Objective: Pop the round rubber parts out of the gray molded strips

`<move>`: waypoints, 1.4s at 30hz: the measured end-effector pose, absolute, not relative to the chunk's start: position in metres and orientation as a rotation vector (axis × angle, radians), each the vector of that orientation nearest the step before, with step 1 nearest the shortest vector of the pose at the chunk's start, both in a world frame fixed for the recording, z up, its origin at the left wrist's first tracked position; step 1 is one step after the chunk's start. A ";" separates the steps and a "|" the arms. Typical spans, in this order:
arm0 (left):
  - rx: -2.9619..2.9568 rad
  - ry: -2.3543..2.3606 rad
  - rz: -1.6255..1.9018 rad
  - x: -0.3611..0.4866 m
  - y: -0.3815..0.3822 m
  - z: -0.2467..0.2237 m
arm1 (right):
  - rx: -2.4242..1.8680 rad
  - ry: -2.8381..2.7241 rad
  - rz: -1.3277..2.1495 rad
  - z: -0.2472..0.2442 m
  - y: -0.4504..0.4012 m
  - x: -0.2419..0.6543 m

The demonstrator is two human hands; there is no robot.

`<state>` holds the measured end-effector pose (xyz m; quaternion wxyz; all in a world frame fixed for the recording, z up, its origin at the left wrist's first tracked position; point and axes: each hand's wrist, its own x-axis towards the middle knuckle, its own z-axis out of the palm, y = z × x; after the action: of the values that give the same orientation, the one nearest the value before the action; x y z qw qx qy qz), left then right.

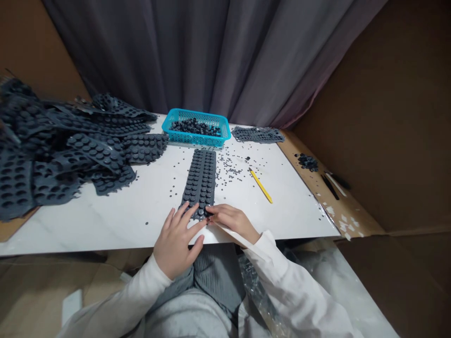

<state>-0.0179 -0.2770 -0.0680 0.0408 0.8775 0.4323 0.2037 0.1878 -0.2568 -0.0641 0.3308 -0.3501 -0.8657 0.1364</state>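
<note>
A dark grey rubber sheet [200, 176] with rows of round raised knobs lies lengthwise on the white table. My left hand [178, 239] rests over the sheet's near left corner, its fingers spread and the tips on the knobs. At the near right corner, my right hand [234, 220] has its fingers closed round a thin pale stick-like tool [229, 231]. The tool's tip meets the sheet's near edge, close to the left index finger. What kind of tool it is, I cannot make out.
A blue plastic basket [197, 141] of small dark pieces stands behind the sheet. Knobbed sheets [70, 145] are heaped at left; another sheet [259, 135] lies back right. A yellow pencil-like tool [260, 186], scattered dark discs [229, 171] and a small dark pile [307, 162] lie rightward.
</note>
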 end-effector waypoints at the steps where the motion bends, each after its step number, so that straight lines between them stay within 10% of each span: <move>1: 2.686 1.324 0.622 -0.018 -0.277 -0.068 | -0.901 -2.311 0.286 -0.066 -0.255 0.188; 26: 2.584 1.359 0.653 -0.015 -0.279 -0.066 | -1.020 -2.008 0.701 -0.065 -0.251 0.190; 42: 2.598 1.357 0.648 -0.016 -0.278 -0.068 | -1.012 -2.398 -0.077 -0.059 -0.239 0.195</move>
<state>-0.0165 -0.2778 -0.0676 0.0699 0.8634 0.4510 0.2152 0.1955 -0.2389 -0.0595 0.2656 -0.3748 -0.8878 -0.0285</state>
